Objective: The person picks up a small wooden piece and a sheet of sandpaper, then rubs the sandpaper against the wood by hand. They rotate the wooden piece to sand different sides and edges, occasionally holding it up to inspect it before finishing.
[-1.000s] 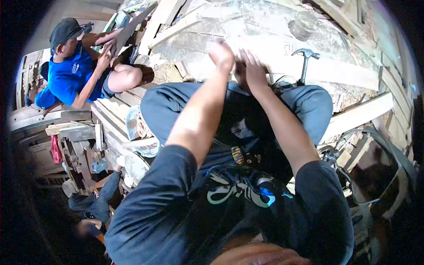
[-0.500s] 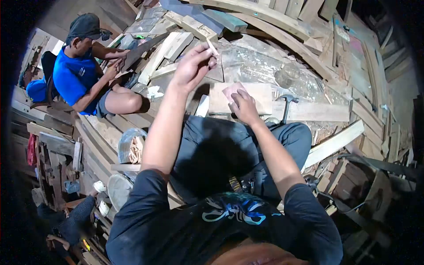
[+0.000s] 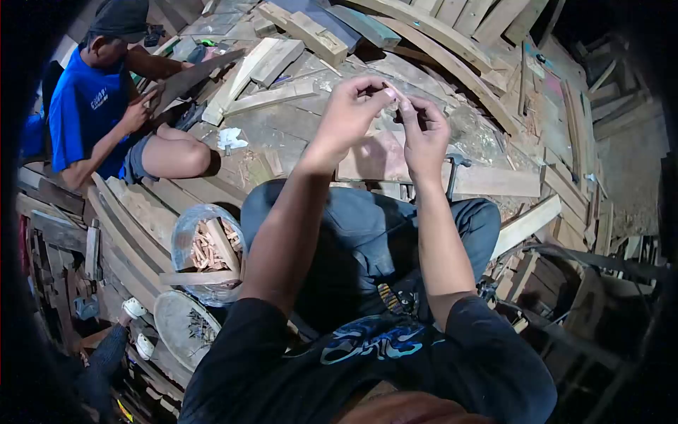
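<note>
Raised in front of me, my left hand [image 3: 353, 116] and my right hand [image 3: 426, 138] meet at their fingertips. Both are closed in a pinch on a small, slender wooden piece [image 3: 397, 92], mostly covered by the fingers. Below them a pinkish sheet of sandpaper [image 3: 385, 154] lies on a flat wooden block [image 3: 347, 169], partly hidden by my right hand and wrist. A hammer [image 3: 458, 161] rests just right of the block, its head up and its handle toward my knee.
A bucket [image 3: 182, 237] of small wooden pieces stands to my left, beside a round basin [image 3: 169, 318] holding dark bits, perhaps nails. A co-worker in a blue shirt [image 3: 92, 116] sits at left with a saw [image 3: 191, 81]. Long boards [image 3: 494, 181] and curved timbers [image 3: 452, 67] lie ahead.
My right hand has left the sandpaper and risen to the wooden piece. My left hand has moved right and lower to meet it. The view has shifted slightly.
</note>
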Tool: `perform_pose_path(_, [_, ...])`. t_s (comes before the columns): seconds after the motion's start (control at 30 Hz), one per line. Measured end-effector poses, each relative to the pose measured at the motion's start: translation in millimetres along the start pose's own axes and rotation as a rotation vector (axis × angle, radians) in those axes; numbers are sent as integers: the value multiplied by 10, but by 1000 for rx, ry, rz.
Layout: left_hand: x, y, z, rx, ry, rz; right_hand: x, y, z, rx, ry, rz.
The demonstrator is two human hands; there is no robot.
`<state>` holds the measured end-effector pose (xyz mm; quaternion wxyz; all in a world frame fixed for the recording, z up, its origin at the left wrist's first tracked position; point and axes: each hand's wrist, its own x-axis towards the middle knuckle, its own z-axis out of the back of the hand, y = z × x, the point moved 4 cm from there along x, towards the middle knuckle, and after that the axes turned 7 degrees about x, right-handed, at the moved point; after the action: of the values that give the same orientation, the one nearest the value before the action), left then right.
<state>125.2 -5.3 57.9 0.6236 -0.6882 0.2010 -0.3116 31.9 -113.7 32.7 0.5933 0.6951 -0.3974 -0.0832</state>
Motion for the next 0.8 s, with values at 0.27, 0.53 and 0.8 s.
perform_pose_path(0.27, [-10, -102, 31, -93, -78, -20, -127, 188, 261, -177, 18, 41])
perform_pose_path(0.53, [-89, -41, -175, -91, 92, -4, -217, 277, 300, -210, 29, 119])
perform_pose_path(0.8, [-75, -92, -18, -79, 1, -20, -258, 286, 379, -241, -41, 140])
